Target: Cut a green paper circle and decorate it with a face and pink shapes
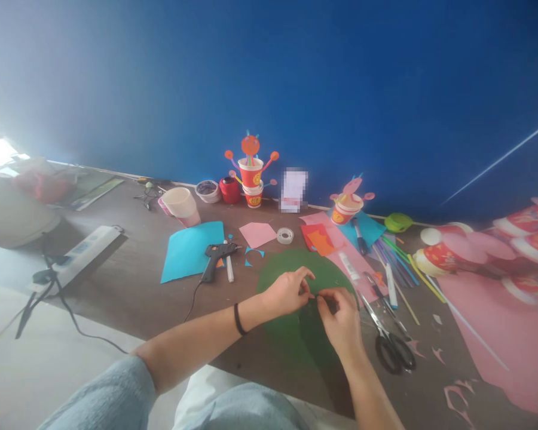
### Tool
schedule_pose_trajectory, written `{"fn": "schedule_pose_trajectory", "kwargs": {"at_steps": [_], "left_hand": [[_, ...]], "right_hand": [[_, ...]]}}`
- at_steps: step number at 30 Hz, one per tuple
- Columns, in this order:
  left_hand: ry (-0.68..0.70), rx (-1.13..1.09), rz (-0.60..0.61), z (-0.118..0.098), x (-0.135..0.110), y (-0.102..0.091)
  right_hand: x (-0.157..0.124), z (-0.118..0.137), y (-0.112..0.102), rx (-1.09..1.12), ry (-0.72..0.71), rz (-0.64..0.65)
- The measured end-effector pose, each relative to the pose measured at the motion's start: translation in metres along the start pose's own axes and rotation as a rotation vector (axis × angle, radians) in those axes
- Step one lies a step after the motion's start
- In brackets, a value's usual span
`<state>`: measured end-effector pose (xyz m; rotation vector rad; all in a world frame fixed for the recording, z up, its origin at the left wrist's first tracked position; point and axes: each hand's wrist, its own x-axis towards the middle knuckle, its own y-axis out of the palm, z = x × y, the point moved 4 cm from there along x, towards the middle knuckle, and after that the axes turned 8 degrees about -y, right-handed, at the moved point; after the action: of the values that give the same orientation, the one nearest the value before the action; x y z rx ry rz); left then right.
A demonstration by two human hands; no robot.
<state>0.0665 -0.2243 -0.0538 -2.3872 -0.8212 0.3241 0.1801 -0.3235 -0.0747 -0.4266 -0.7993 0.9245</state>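
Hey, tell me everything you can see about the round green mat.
The green mat is flat and dark, its material unclear. It lies on the brown table, nearer the person than the tape roll. The left hand and right hand partly hide it; whether they touch it is unclear. Its near side is partly shaded.

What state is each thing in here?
Left hand, fingers curled; grip unclear
Right hand, fingers bent; grip unclear
Green mat, flat beneath hands
Glue gun, lying on its side
Scissors, lying flat; opening unclear
Tape roll, lying flat
Power strip, a plug apparently inserted
Stacked cups, upright
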Motion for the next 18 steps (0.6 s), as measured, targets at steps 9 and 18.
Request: {"fn": "schedule_pose_trajectory", "kwargs": {"at_steps": [9, 18], "left_hand": [[0.061, 0.091, 0.003, -0.0028, 0.0014, 0.0039], [0.039, 0.111, -0.032, -0.001, -0.0017, 0.0007]], "right_hand": [[0.006, 0.0073, 0.001, -0.065, -0.098, 0.065], [0.0067, 0.0033, 0.0032, -0.059, -0.073, 0.1]]}}
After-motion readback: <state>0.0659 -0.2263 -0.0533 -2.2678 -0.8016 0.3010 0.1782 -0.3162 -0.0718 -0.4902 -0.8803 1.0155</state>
